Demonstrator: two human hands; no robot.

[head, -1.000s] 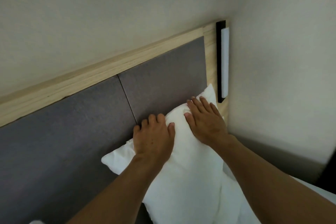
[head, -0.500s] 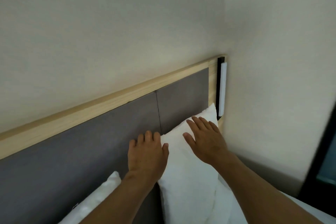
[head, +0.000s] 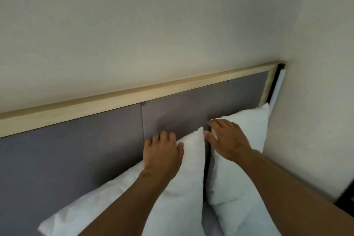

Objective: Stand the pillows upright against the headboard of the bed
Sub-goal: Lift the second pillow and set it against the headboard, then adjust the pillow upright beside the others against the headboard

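Two white pillows lean against the grey padded headboard (head: pixel 95 149), which has a pale wooden frame. The right pillow (head: pixel 249 130) stands upright in the corner by the side wall. The left pillow (head: pixel 189 188) leans beside it with a narrow dark gap between them. My left hand (head: pixel 162 153) lies flat on the upper edge of the left pillow, fingers curled over its top. My right hand (head: pixel 228 140) rests flat with spread fingers on the upper left part of the right pillow. Neither hand grips anything.
A cream wall rises above the headboard and a side wall closes the right. A black and white wall light (head: pixel 277 86) is fixed at the headboard's right end. White bedding (head: pixel 210 222) shows below between the pillows.
The view has swung left and pulled back, showing both pillows. My left hand has shifted from the right pillow onto the left pillow, which now stands higher against the headboard.
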